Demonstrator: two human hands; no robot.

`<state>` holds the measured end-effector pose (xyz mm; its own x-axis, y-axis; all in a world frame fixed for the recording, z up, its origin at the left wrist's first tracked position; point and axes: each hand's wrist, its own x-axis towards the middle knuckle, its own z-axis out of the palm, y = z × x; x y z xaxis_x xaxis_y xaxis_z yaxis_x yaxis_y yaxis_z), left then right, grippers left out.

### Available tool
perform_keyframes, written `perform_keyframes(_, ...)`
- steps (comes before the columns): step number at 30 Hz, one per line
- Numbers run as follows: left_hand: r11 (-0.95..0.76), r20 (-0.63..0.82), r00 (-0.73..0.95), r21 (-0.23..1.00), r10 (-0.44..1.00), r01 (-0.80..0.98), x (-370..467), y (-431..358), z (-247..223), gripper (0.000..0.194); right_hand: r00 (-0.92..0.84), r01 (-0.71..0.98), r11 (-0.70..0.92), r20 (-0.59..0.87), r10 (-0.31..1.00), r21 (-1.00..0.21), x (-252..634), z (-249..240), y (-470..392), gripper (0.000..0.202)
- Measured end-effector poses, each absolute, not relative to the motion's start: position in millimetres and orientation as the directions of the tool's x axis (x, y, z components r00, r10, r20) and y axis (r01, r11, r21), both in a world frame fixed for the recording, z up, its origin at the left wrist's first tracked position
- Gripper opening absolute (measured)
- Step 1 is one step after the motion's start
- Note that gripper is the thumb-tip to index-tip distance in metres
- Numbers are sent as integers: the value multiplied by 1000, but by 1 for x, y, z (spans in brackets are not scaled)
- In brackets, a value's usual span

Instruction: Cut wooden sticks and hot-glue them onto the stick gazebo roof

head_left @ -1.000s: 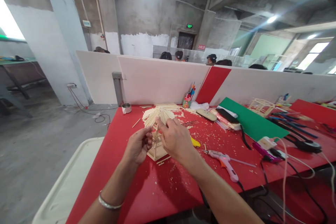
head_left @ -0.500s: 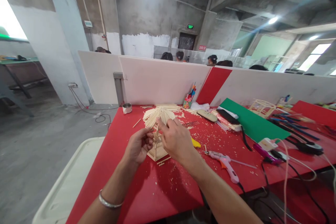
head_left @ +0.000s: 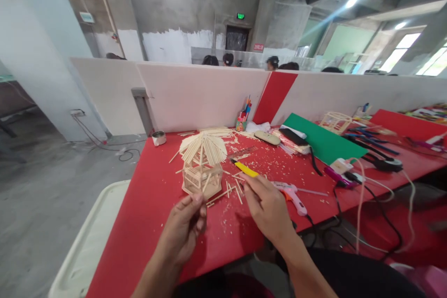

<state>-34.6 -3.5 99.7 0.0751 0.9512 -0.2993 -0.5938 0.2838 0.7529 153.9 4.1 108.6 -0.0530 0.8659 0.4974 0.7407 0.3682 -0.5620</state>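
A small pavilion model [head_left: 202, 177] built of thin wooden sticks, with a fanned stick roof, stands upright on the red table. In front of it, my left hand [head_left: 185, 223] is closed in a pinch on a thin wooden stick [head_left: 206, 180], which points up and overlaps the model in view. To the right, my right hand [head_left: 267, 205] has its fingers closed round the rear of a yellow utility knife [head_left: 246, 169]. The knife's dark tip points left towards the model. Loose sticks [head_left: 230, 191] lie between the model and my right hand.
A pink glue gun [head_left: 293, 198] lies beyond my right hand, its cord trailing off the table edge. Further back are a pen cup [head_left: 241, 121], a glasses case [head_left: 267, 138], a green board [head_left: 324, 137] and a metal tin [head_left: 159, 138]. A white partition [head_left: 206, 98] closes the back.
My right hand has left the model, moved right and taken hold of the yellow knife. My left hand has drawn back towards me with the stick. The view has shifted, uncovering more of the model.
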Motion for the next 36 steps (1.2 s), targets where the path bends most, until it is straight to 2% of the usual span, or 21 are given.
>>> perform_keyframes(2, 394, -361, 178, 712, 915, -581, -15, -22, 86, 33, 40, 572, 252, 334, 942, -780, 171, 89, -14, 31)
perform_keyframes(4, 473, -399, 259, 676, 880, -565, 6, -34, 75, 32, 32, 416, 171, 202, 979, -893, 179, 79, -27, 32)
perform_keyframes(8, 549, -409, 376, 706, 832, -447, 38, -38, 63, 30, -28, 333, 179, 180, 983, -926, 179, 77, -31, 37)
perform_keyframes(13, 365, -279, 280, 871, 919, -328, 44, -29, 57, 27, -143, 369, 199, 156, 977, -908, 183, 71, -28, 48)
perform_keyframes(15, 342, -263, 261, 882, 929, -324, 43, -27, 54, 26, -126, 531, 192, 147, 981, -825, 189, 64, -29, 49)
perform_keyframes(17, 324, -264, 209, 880, 942, -348, 45, -25, 52, 28, -29, 779, 99, 122, 992, -620, 196, 56, -30, 53)
perform_keyframes(18, 309, -263, 172, 879, 949, -362, 46, -23, 51, 28, 28, 873, 24, 100, 995, -486, 200, 52, -30, 65)
perform_keyframes(20, 279, -257, 110, 882, 960, -378, 49, -21, 50, 29, 102, 959, -91, 26, 994, -269, 207, 47, -29, 88)
perform_keyframes(21, 264, -250, 88, 887, 964, -379, 50, -20, 50, 29, 113, 970, -115, -23, 993, -215, 210, 47, -27, 92)
perform_keyframes(23, 236, -228, 64, 900, 972, -366, 52, -19, 50, 27, 98, 975, -116, -101, 990, -187, 215, 47, -23, 88)
perform_keyframes(30, 137, -167, -70, 940, 984, -314, 52, -20, 53, 24, 31, 917, -54, -63, 997, -395, 229, 50, -18, 63)
perform_keyframes(34, 116, -168, -139, 940, 976, -321, 54, -20, 52, 33, 17, 741, 61, 110, 994, -669, 212, 50, -44, 64)
perform_keyframes(36, 104, -163, -159, 939, 974, -328, 55, -20, 52, 35, 41, 729, 108, 201, 979, -676, 199, 47, -58, 67)
